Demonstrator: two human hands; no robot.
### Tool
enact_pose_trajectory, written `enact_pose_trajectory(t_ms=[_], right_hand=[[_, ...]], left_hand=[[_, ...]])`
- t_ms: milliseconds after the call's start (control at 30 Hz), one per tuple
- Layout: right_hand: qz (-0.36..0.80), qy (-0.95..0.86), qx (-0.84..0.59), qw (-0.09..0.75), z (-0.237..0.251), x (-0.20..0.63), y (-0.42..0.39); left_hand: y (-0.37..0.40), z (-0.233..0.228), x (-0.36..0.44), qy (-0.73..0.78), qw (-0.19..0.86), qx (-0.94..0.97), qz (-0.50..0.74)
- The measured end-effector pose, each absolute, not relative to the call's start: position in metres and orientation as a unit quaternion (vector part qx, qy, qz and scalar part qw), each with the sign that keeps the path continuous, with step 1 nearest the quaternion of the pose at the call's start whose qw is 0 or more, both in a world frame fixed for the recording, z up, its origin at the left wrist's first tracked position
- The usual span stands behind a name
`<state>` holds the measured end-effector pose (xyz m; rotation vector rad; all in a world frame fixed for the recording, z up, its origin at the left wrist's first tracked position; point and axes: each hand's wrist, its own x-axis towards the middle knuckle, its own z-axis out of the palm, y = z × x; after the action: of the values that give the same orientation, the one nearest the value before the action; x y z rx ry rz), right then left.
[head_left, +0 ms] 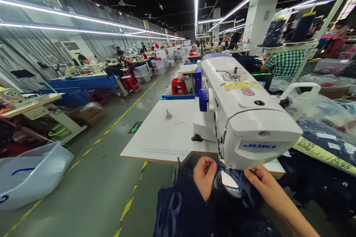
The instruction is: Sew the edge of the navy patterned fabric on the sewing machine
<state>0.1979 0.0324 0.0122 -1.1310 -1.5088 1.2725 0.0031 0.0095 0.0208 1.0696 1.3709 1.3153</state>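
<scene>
A white JUKI sewing machine [244, 114] stands on a white table [164, 137] in front of me. Dark navy fabric [189, 207] hangs from under the machine's head down over my lap. My left hand [204, 176] is curled and pinches the fabric just left of the needle area. My right hand [263, 183] presses the fabric with its fingertips at the right of the presser foot, under the machine's front end. The needle itself is hidden by the machine head.
A grey aisle with yellow floor tape [128, 207] runs along my left. A white bin [30, 174] lies low at left. Bagged dark garments [325, 137] pile at right. Other workers sit at sewing tables [83, 77] further back; red stools [179, 85] stand ahead.
</scene>
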Motion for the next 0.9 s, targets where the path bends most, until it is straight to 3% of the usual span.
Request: enact_pose_trajectory(t_ms=[333, 700, 900], right_hand=[[0.476, -0.604, -0.51, 0.386, 0.009, 0.204, 0.027], [0.469, -0.599, -0.507, 0.405, 0.004, 0.244, -0.012], [0.546, -0.578, -0.539, 0.277, -0.052, 0.294, -0.018]], left_hand=[[0.002, 0.026, 0.004, 0.553, 0.492, 0.422, 0.523], [0.002, 0.016, -0.01, 0.517, 0.56, 0.372, 0.53], [0.012, -0.004, -0.03, 0.519, 0.584, 0.284, 0.556]])
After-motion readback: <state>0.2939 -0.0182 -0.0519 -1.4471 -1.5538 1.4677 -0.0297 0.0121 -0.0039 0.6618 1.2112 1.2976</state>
